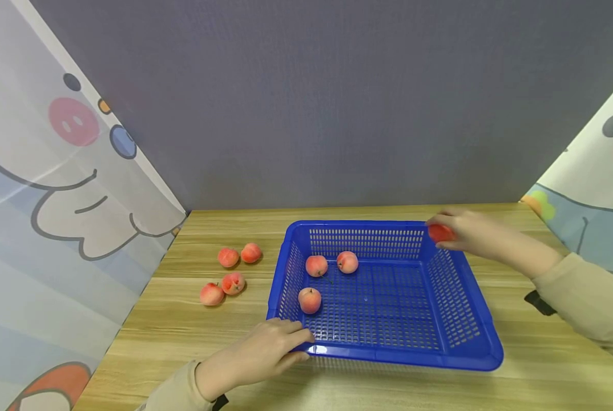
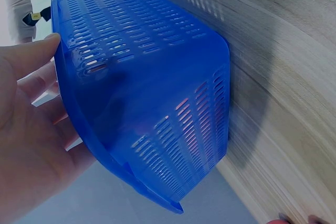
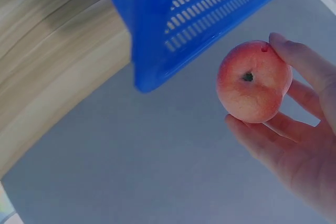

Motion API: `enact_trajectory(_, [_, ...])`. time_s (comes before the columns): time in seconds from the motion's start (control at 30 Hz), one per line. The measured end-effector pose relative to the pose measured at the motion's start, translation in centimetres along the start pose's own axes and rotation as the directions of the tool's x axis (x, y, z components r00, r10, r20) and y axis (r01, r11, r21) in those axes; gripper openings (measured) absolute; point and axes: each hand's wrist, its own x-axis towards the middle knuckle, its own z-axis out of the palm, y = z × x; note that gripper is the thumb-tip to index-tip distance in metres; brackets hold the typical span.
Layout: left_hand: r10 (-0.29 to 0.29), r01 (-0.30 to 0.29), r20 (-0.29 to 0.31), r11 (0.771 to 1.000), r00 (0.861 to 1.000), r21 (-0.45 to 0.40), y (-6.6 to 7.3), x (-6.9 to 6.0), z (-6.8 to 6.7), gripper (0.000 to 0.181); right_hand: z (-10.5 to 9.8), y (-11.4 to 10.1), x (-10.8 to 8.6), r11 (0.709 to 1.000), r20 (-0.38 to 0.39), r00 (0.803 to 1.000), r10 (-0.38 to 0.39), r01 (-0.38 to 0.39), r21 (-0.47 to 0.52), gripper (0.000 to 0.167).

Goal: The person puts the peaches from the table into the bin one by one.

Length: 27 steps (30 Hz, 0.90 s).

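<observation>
A blue plastic basket with slotted walls stands on the wooden table. At its front left corner my left hand grips the rim; in the left wrist view the thumb lies on the outer side of the rim, the other fingers behind it. Over the back right corner my right hand holds a red peach between thumb and fingers. Inside the basket, toward its left side, lie three peaches: one peach in front, another peach and a third peach farther back.
Several more peaches lie on the table left of the basket, among them a front peach and a back peach. A grey panel rises behind the table. Cartoon-printed sheets flank both sides.
</observation>
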Motion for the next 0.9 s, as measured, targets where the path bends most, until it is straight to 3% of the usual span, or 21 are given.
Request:
enact_trajectory(0.27, [-0.003, 0.003, 0.004, 1.000, 1.000, -0.004, 0.0, -0.1, 0.1, 0.015, 0.6, -1.4, 2.0, 0.998, 0.020, 0.999, -0.049, 0.049, 0.044, 0.036])
enact_trajectory(0.53, [-0.007, 0.007, 0.004, 1.000, 1.000, -0.002, 0.0, -0.1, 0.1, 0.015, 1.2, -3.4, 3.7, 0.998, 0.095, 0.995, -0.028, 0.024, 0.050, 0.035])
enact_trajectory(0.9, [-0.006, 0.006, -0.004, 1.000, 1.000, 0.002, 0.0, 0.0, 0.2, 0.014, 2.9, -5.4, 5.9, 0.986, 0.041, 0.985, -0.165, 0.164, 0.037, 0.033])
